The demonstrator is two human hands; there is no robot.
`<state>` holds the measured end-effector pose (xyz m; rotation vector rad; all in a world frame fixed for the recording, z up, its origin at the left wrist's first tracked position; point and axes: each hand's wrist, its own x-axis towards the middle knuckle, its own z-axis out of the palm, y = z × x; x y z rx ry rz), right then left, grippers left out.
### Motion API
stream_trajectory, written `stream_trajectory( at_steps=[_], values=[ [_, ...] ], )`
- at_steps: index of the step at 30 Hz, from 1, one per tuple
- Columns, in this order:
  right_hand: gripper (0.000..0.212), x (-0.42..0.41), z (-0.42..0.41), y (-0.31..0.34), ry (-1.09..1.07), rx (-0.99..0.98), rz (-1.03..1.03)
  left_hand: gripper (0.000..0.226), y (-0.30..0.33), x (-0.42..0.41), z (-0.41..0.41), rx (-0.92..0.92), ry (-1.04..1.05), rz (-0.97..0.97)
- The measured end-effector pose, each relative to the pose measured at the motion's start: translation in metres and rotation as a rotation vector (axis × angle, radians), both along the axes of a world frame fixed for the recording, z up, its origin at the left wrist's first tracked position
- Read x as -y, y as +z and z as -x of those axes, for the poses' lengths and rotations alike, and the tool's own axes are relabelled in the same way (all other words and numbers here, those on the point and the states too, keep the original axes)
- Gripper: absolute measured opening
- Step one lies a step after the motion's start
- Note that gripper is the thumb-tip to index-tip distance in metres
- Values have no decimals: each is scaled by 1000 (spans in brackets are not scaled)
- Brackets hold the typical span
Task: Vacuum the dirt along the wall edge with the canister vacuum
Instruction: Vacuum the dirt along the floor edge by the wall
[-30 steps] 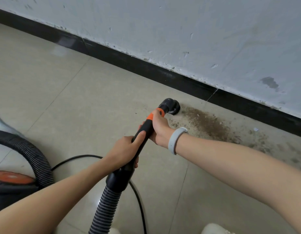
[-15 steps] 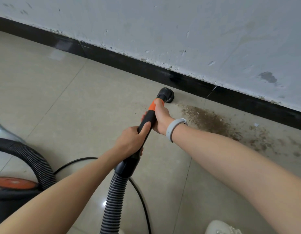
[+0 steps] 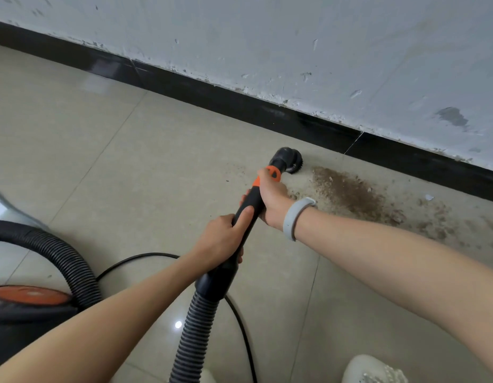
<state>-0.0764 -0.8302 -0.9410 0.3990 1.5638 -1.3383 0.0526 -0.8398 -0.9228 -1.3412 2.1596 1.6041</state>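
Brush head (image 3: 288, 160) back off baseboard (image 3: 239, 105), nearer dirt (image 3: 347, 192) again.

Brush head (image 3: 288, 160) left of dirt (image 3: 350, 193), apparently just before baseboard (image 3: 239, 103).

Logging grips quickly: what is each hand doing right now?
Left hand: grips the black plastic vacuum wand low down.
Right hand: grips the same wand nearer its round brush nozzle.

Tiled floor (image 3: 145, 167), dirt (image 3: 350, 192) (brown), cord (image 3: 241, 327)
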Motion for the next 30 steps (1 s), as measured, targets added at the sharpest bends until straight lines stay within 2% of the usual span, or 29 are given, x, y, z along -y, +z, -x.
stream_trajectory(
  at_steps=[7, 11, 20, 30],
  values=[
    [29, 70, 13, 5, 294, -163, 8, 52, -20, 27, 21, -104, 326, -2],
    [27, 80, 14, 0, 360, -140, 10, 49, -31, 34, 23, -139, 377, -5],
    [24, 29, 29, -10, 293, -205, -46, 52, -47, -3, 34, -129, 224, 34],
    [26, -43, 60, -11, 108, -241, -146, 52, -42, -47, 60, -110, -5, -3]
  ],
)
